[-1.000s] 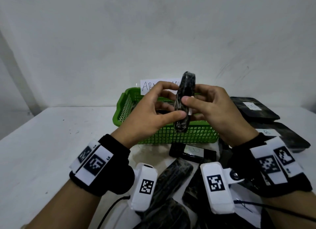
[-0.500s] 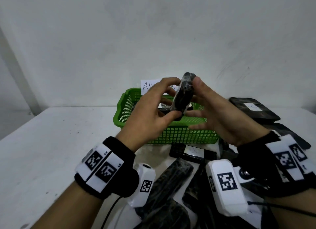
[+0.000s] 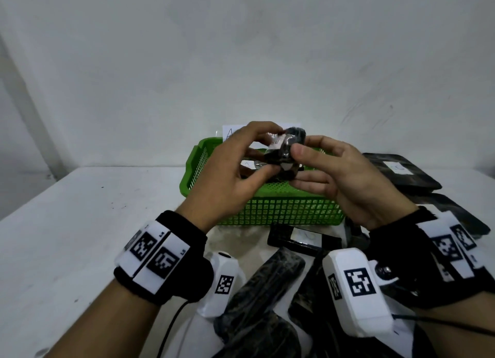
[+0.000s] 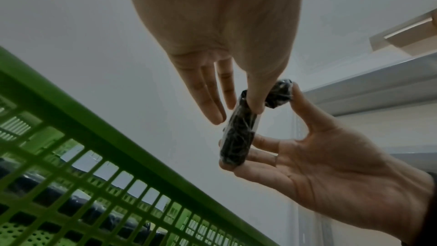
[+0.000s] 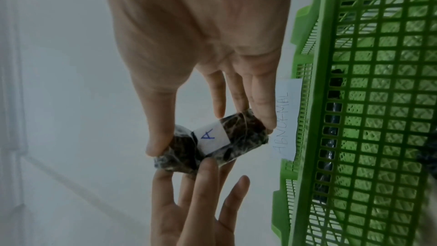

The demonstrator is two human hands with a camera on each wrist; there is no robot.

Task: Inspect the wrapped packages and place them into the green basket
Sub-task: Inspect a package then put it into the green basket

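Observation:
A small black wrapped package (image 3: 286, 151) with a white label marked "A" (image 5: 211, 137) is held in the air over the green mesh basket (image 3: 281, 210). My left hand (image 3: 267, 150) pinches its left end between thumb and fingers. My right hand (image 3: 297, 167) pinches it from the right, thumb near the top and fingers underneath. In the left wrist view the package (image 4: 238, 134) stands tilted between both hands, above the basket rim (image 4: 99, 137). A paper label reading "ABNORMAL" (image 5: 286, 119) stands at the basket's far edge.
Several black wrapped packages lie on the white table (image 3: 80, 224): a long one (image 3: 267, 290) near me, a small labelled one (image 3: 300, 237) against the basket's front, flat ones (image 3: 399, 170) to the right. More dark packages (image 4: 71, 203) lie inside the basket. A wall stands close behind.
The package stood upright and edge-on; both hands have turned and tilted it, so its white label now shows, and it sits slightly lower over the basket.

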